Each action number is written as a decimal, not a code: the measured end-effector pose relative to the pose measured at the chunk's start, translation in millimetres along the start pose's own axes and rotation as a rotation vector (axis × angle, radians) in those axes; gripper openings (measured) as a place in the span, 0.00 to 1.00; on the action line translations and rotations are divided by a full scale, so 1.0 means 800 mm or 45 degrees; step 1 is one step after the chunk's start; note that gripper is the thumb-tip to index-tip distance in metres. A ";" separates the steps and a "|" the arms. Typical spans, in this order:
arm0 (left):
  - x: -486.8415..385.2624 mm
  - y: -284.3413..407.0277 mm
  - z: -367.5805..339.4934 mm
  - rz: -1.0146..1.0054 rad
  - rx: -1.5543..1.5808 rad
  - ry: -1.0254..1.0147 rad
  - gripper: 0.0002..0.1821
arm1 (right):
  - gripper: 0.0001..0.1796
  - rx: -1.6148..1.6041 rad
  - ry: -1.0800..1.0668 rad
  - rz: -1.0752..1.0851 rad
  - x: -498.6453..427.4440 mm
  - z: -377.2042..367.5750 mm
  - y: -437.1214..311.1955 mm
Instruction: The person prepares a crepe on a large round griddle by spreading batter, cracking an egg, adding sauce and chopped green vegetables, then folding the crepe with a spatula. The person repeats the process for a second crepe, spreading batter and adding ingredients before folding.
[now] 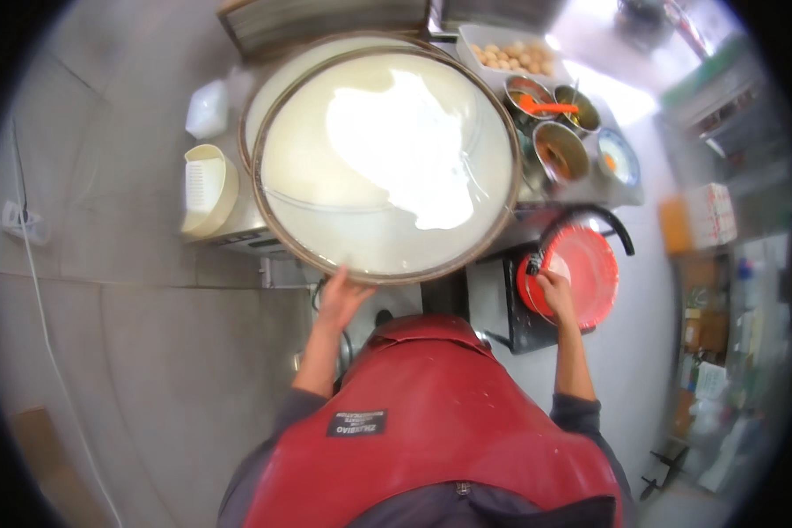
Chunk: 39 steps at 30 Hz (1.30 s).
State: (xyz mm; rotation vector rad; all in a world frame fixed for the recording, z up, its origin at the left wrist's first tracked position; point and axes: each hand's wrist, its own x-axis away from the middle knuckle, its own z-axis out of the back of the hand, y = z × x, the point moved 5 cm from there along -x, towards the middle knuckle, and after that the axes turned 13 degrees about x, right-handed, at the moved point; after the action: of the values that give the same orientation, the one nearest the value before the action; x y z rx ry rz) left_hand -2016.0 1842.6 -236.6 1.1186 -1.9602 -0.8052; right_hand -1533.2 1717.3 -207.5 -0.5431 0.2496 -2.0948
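A large round tray with a brown rim and a pale, glossy top spans the area before me, overlapping a second round tray behind it. My left hand is at the front rim with fingers apart, slightly blurred; one fingertip overlaps the rim. Lower right, my right hand is over a red bucket, its fingers closed around what looks like a thin handle. A pale round shape lies beside these fingers, and a pale layer coats the bucket's inside. What the handle belongs to is partly hidden.
Beyond the tray, a plastic bin holds several eggs. Metal pots, one with an orange-handled utensil, stand near a bowl. A black curved hose or handle arches over the bucket. Left is a cream container.
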 end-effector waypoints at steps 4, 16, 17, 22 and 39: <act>-0.009 0.034 -0.021 0.018 0.632 0.401 0.21 | 0.11 -0.723 -0.237 0.073 0.010 0.012 -0.136; -0.056 0.497 -0.019 -0.451 0.062 0.553 0.14 | 0.25 -2.039 -0.803 -0.068 -0.255 0.064 -0.333; -0.058 0.515 -0.028 -0.448 -0.013 0.454 0.15 | 0.24 -1.997 -0.849 -0.087 -0.286 0.036 -0.337; -0.019 0.527 -0.038 -0.654 -0.605 0.541 0.27 | 0.22 -1.766 -0.823 -0.336 -0.376 -0.093 -0.340; -0.322 0.355 0.179 -0.970 0.042 0.754 0.31 | 0.29 -1.655 0.487 0.256 -0.539 0.142 -0.452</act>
State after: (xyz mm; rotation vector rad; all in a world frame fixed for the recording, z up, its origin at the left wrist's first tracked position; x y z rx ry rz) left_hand -2166.2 2216.0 -161.4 1.9042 -1.0461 -0.6889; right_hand -1544.7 2280.0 -92.7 -0.7729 1.8502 -1.5895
